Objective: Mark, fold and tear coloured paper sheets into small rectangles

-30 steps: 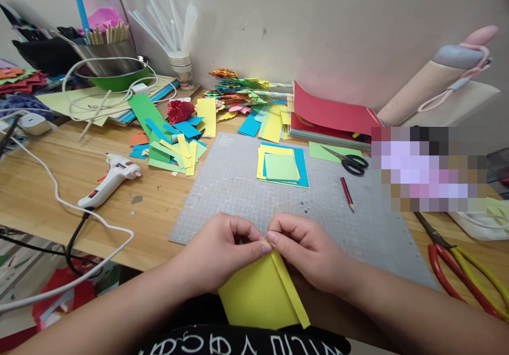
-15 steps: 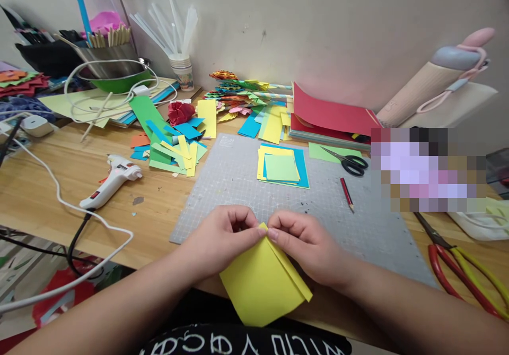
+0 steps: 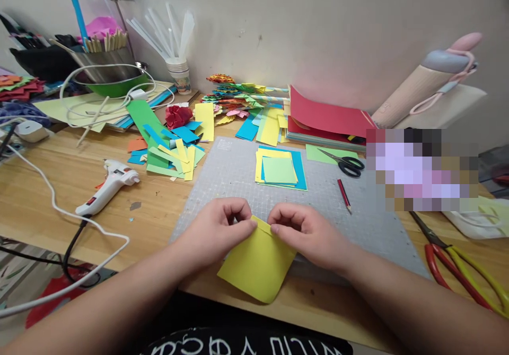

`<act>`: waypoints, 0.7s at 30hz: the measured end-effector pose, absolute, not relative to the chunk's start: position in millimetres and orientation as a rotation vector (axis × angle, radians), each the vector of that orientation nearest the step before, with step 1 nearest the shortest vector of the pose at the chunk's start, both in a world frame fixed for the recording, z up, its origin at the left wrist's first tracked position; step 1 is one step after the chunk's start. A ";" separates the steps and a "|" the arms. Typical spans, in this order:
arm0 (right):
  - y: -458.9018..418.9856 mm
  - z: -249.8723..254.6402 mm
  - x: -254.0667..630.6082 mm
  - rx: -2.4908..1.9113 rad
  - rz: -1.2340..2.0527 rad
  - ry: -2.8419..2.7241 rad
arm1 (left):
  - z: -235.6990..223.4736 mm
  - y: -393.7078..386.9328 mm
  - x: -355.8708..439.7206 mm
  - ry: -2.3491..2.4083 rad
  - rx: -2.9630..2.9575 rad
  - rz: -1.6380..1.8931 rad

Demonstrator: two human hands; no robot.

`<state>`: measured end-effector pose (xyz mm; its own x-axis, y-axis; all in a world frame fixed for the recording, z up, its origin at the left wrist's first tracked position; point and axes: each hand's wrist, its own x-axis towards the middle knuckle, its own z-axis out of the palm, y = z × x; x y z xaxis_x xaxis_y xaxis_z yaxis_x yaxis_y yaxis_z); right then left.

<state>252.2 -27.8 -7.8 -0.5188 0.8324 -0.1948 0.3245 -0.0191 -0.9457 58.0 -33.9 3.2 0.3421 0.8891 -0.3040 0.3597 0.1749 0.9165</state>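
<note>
A folded yellow paper sheet [image 3: 256, 262] lies tilted over the near edge of the grey cutting mat [image 3: 234, 177]. My left hand [image 3: 217, 233] pinches its top edge from the left, fingers curled. My right hand [image 3: 306, 235] pinches the same edge from the right, thumb pressed on the paper. The two hands nearly touch at the paper's upper corner.
A stack of yellow, green and blue paper squares [image 3: 280, 168] lies mid-mat. Black scissors [image 3: 345, 163], a red pencil [image 3: 344, 195], a white glue gun [image 3: 107, 184] with its cord, paper scraps [image 3: 170, 150], red sheets [image 3: 328, 116] and red-yellow shears [image 3: 461, 259] surround the mat.
The yellow paper has been turned and laid flatter on the mat's near edge; the long folded flap on its right no longer shows. Both hands moved slightly away from me.
</note>
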 end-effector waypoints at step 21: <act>-20.2 -20.1 256.7 -1.282 1.428 -1.793 | 9.5 -19.8 33.0 1.272 1.335 0.801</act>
